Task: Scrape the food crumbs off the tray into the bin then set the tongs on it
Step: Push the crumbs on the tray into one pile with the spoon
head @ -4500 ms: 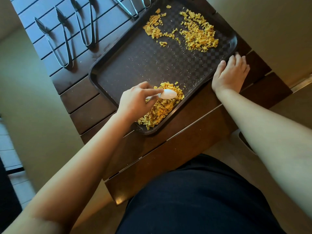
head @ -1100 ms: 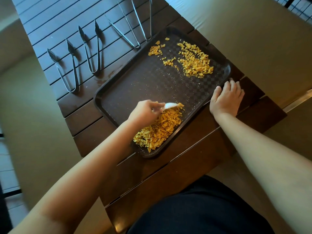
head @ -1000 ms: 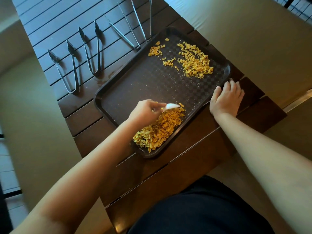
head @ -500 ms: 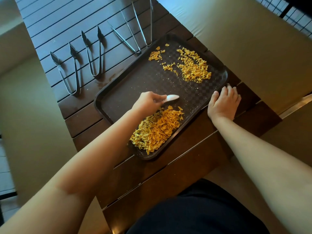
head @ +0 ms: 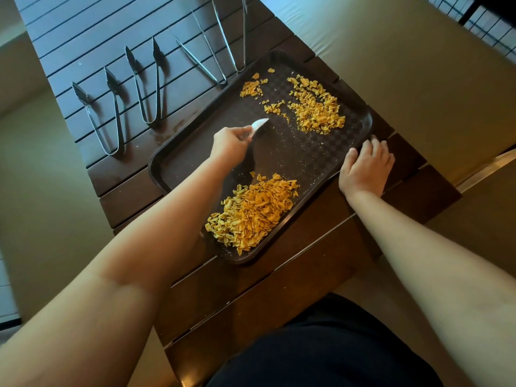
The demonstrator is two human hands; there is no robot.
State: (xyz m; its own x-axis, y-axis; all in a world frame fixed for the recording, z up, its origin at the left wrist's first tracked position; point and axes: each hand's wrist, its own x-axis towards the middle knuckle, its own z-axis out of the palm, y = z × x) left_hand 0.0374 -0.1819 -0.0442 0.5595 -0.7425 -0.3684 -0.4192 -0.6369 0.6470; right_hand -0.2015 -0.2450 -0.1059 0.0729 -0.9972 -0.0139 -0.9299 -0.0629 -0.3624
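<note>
Your left hand (head: 230,141) pinches a small white plastic scraper (head: 259,125) mid-frame over the dark brown checkered plastic tray (head: 282,155), between the lower heap of yellow-orange food crumbs (head: 252,210) and the upper-right scatter. Half a second ago it was nearer the heap. Your right hand (head: 365,166) lies flat, fingers relaxed, on the tray's right rim. Four metal tongs (head: 111,115) lie on the table (head: 251,297), upper left.

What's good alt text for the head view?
A person's left hand grips a white scraper over a dark tray with two patches of yellow crumbs, while the right hand rests on its edge. Four tongs lie on the slatted table beside it.
</note>
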